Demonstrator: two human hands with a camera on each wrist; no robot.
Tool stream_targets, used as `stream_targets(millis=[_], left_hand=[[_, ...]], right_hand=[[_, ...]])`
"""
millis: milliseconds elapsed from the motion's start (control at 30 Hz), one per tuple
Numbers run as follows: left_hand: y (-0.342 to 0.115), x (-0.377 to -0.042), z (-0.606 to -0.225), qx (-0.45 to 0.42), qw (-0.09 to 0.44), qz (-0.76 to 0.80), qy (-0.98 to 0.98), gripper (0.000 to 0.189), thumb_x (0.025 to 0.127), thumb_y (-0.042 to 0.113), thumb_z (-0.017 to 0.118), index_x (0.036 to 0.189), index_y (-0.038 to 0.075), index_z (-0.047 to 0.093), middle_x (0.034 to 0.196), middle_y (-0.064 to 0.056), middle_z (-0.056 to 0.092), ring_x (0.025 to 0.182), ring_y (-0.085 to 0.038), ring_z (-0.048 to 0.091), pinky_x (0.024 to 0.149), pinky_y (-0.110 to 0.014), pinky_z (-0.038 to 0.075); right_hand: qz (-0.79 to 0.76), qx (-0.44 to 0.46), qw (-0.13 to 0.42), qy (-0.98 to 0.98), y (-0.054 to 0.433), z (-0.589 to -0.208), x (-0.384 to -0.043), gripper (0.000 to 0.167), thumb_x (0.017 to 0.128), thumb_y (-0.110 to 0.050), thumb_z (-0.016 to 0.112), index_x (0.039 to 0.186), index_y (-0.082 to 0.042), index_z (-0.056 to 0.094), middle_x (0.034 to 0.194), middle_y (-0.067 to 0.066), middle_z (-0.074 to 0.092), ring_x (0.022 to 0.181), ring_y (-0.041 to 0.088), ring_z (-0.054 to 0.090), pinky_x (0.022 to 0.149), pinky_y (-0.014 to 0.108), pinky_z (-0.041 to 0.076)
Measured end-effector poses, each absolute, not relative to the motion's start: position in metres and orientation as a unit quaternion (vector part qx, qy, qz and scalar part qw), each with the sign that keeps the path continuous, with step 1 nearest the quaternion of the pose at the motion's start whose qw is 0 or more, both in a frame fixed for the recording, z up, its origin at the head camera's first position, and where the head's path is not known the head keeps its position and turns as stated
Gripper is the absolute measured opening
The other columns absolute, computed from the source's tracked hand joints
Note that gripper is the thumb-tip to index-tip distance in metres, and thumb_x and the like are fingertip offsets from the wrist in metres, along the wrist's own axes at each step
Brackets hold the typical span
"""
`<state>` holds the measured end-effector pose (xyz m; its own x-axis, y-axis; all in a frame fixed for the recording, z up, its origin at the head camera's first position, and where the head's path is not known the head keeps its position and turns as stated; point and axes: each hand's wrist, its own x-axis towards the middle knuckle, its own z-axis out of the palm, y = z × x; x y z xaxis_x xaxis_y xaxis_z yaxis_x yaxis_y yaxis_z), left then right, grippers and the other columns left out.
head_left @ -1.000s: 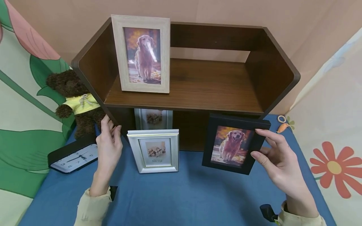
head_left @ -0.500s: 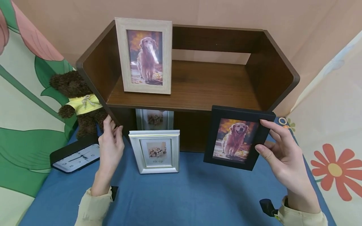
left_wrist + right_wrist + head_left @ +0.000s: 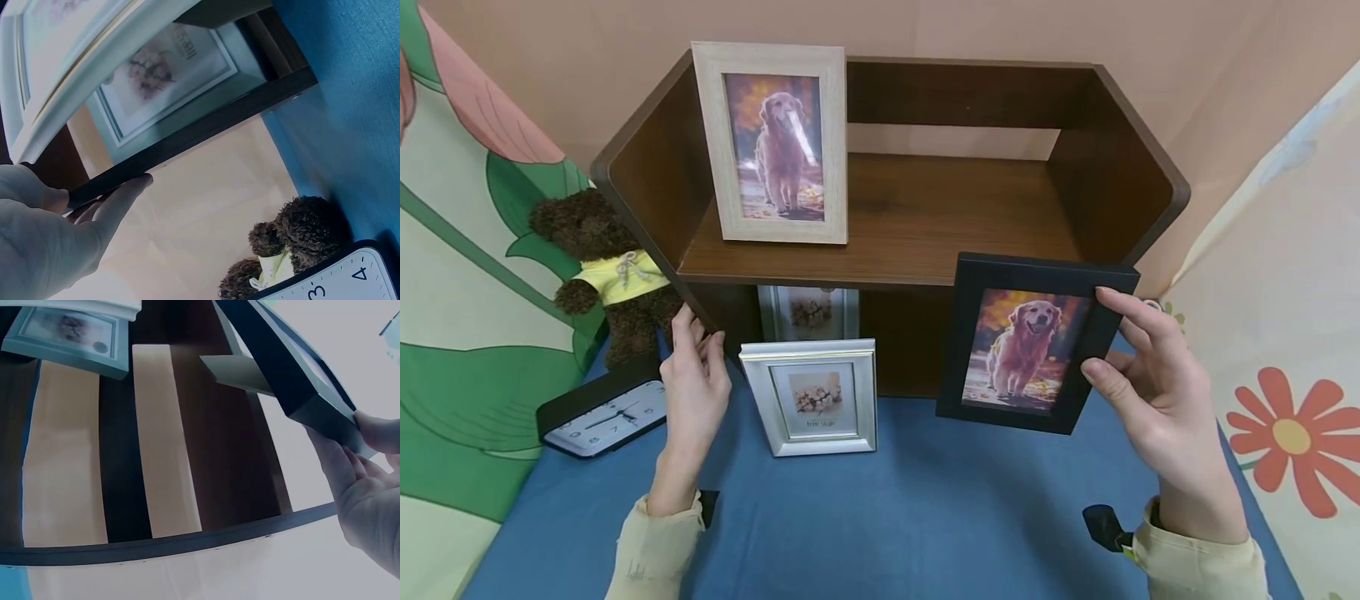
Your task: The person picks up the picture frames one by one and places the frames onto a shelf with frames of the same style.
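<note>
A: What is standing around the hands?

B: On the left, a brown bear (image 3: pixel 634 329) in a yellow top sits against the outside of the shelf (image 3: pixel 962 221), with a clock (image 3: pixel 613 417) tilted back in front of it on the blue worktop (image 3: pixel 880 525).

A: Anything in the way?

B: A silver frame (image 3: pixel 815 400) with a flower picture stands on the worktop before the lower compartment. It hides part of a greenish frame (image 3: pixel 808 312) behind it.

A: And the black frame (image 3: pixel 1026 350)?

B: In the right hand (image 3: pixel 1157 387), tilted, in front of the shelf's right half, covering part of the lower opening. I can't tell whether it touches the shelf. The right wrist view shows a fold-out stand (image 3: pixel 237 374) at its back.

A: How are the grips?

B: The right is closed to the frame's thickness, thumb and fingers nipping its right edge. The left hand (image 3: pixel 695 392) pinches the shelf's side panel (image 3: pixel 194 136), thumb on one face, fingers on the other.

A: What do the compartments hold?

B: Up top, a pale frame (image 3: pixel 778 146) with a dog picture stands at the left. Below, the greenish frame is also on the left.
</note>
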<state>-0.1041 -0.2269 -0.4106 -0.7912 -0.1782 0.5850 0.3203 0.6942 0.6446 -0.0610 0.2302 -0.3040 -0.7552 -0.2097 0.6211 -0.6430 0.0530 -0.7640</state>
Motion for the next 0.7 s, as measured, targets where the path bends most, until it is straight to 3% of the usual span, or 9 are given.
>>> stream_targets(millis=[400, 700], left_hand=[[-0.228, -0.101, -0.412, -0.037, 0.325, -0.39, -0.861, 0.053, 0.107, -0.011, 0.054, 0.157, -0.004, 0.039, 0.143, -0.033, 0.061, 0.116, -0.051, 0.069, 0.093, -0.061, 0.054], [-0.226, -0.102, -0.41, -0.045, 0.327, -0.398, -0.856, 0.053, 0.106, -0.014, 0.053, 0.156, -0.004, 0.04, 0.14, -0.034, 0.062, 0.116, -0.054, 0.067, 0.092, -0.065, 0.054]], right_hand=[[0.629, 0.304, 0.203, -0.686, 0.226, -0.295, -0.061, 0.062, 0.102, 0.0, 0.07, 0.155, 0.012, 0.041, 0.152, 0.021, 0.055, 0.112, 0.018, 0.075, 0.089, 0.02, 0.058], [0.643, 0.28, 0.205, -0.682, 0.225, -0.285, -0.056, 0.06, 0.102, 0.007, 0.067, 0.156, 0.009, 0.042, 0.153, 0.02, 0.055, 0.102, 0.018, 0.077, 0.09, 0.02, 0.058]])
